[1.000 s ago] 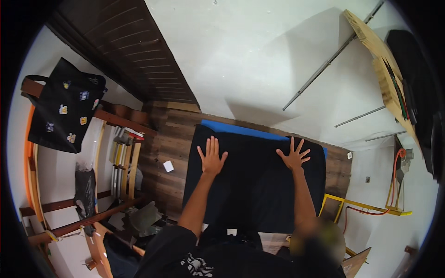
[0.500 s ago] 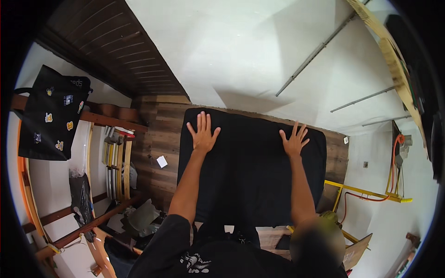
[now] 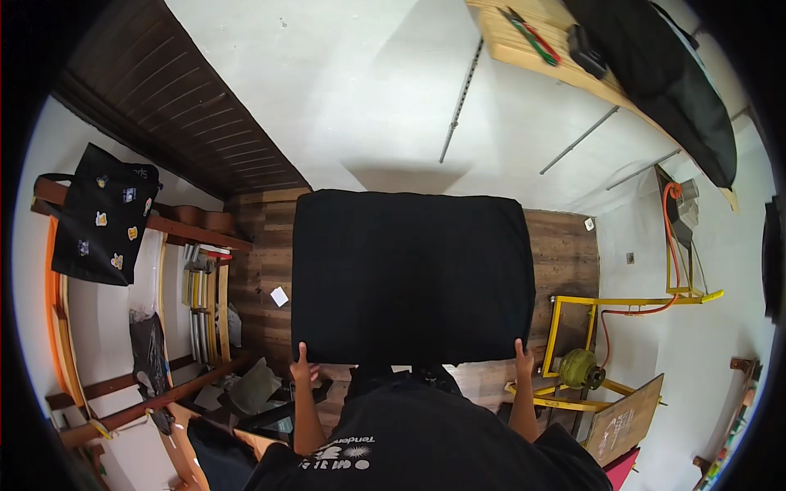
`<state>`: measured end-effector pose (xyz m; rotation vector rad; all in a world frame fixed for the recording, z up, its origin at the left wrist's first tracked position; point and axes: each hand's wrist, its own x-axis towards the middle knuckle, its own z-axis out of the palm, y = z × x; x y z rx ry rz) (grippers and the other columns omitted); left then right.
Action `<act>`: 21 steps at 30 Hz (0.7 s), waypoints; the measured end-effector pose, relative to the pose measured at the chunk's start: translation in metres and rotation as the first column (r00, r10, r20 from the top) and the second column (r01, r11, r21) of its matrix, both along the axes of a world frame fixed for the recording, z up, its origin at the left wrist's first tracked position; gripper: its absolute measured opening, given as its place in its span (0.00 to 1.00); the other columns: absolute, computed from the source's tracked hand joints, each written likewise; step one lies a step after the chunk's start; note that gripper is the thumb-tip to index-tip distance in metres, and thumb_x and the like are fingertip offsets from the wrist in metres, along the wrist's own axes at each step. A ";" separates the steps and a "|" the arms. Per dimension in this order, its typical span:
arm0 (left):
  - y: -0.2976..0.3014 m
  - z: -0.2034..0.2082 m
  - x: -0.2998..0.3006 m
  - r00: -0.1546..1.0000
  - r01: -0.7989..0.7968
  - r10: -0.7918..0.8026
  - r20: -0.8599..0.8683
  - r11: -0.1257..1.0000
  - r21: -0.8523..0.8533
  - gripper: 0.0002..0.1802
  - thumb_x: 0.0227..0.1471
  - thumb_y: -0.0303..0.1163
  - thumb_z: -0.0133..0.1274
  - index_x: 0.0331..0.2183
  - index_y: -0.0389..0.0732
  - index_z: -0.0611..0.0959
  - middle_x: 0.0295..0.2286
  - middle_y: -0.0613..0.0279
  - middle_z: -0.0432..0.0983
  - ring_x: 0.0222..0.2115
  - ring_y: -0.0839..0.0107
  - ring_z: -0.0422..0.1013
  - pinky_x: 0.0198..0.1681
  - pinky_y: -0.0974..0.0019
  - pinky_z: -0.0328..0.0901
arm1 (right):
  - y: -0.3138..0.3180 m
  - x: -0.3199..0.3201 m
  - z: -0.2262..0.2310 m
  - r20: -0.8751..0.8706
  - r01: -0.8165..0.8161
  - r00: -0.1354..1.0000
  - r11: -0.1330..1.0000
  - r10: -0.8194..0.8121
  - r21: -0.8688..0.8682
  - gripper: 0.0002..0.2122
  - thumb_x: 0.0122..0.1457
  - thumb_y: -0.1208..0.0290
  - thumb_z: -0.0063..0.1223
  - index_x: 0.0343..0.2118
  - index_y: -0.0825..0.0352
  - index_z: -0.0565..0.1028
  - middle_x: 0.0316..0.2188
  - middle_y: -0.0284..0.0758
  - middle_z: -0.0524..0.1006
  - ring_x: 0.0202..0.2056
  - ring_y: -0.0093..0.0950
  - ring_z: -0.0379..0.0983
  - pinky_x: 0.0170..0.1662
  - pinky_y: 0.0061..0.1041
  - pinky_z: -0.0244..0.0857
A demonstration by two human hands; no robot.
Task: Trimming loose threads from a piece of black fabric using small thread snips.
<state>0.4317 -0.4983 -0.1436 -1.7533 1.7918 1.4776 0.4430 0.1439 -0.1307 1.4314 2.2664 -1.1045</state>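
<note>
The cloth [image 3: 409, 262], black, fills the middle of the frame, spread over a broad rectangular shape with rounded corners; a darker shadow runs down its centre. The left hand [image 3: 304, 370] is at its lower-left corner, thumb pointing up over the near edge and the other fingers curled below it, so the hand is closed on that corner. The right hand [image 3: 523, 364] takes the lower-right corner in the same way, thumb up on the cloth; its remaining fingers are mostly hidden, and how tightly either hand grips I cannot tell. Between the forearms, at the bottom of the frame, is the person's black shirt [image 3: 409, 442] with a white print.

Around the cloth shows a wood-plank floor [image 3: 565, 245], with a white card [image 3: 279, 296] lying just left of it. A dark brown door [image 3: 188, 114] slants across the upper left, and a black bag [image 3: 106, 217] with small pictures hangs below it at the left. At the upper right, a wooden shelf [image 3: 524, 61] bears a red-and-green-handled tool [image 3: 544, 51]. At the lower right, a green cylinder [image 3: 580, 370] sits by a yellow frame [image 3: 553, 327], with an orange hose [image 3: 673, 233] rising above them
</note>
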 end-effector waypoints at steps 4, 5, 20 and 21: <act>-0.008 0.013 -0.011 0.998 0.002 0.001 -0.056 0.999 0.051 0.54 0.30 0.66 0.64 0.43 0.25 0.69 0.18 0.61 0.66 0.16 0.71 0.67 0.16 0.68 0.64 | 0.001 0.013 -0.014 -0.128 0.082 0.987 0.988 -0.099 -0.133 0.37 0.49 0.39 0.56 0.42 0.79 0.73 0.35 0.48 0.76 0.39 0.32 0.72 0.41 0.30 0.65; -0.003 0.012 -0.013 0.997 -0.060 0.060 -0.045 0.998 0.007 0.54 0.32 0.62 0.65 0.47 0.26 0.68 0.20 0.63 0.63 0.15 0.75 0.62 0.15 0.69 0.61 | 0.001 0.015 -0.010 -0.185 0.017 0.982 0.999 -0.022 -0.031 0.35 0.50 0.40 0.56 0.35 0.80 0.75 0.27 0.44 0.75 0.31 0.28 0.70 0.35 0.30 0.64; -0.004 0.006 0.024 0.938 -0.154 0.217 -0.269 0.959 0.237 0.22 0.45 0.51 0.62 0.29 0.43 0.75 0.18 0.68 0.66 0.22 0.72 0.67 0.28 0.64 0.65 | -0.018 0.046 0.018 -0.175 -0.263 0.961 0.913 0.217 -0.313 0.37 0.41 0.48 0.67 0.43 0.81 0.73 0.40 0.48 0.77 0.41 0.34 0.74 0.46 0.29 0.66; -0.004 0.008 0.023 0.924 -0.103 0.227 -0.308 0.922 0.373 0.20 0.46 0.49 0.61 0.28 0.43 0.74 0.18 0.68 0.67 0.22 0.71 0.68 0.29 0.65 0.65 | -0.017 0.051 0.007 -0.152 -0.337 0.940 0.907 0.307 -0.254 0.36 0.40 0.49 0.69 0.40 0.82 0.74 0.38 0.49 0.77 0.39 0.35 0.75 0.44 0.29 0.68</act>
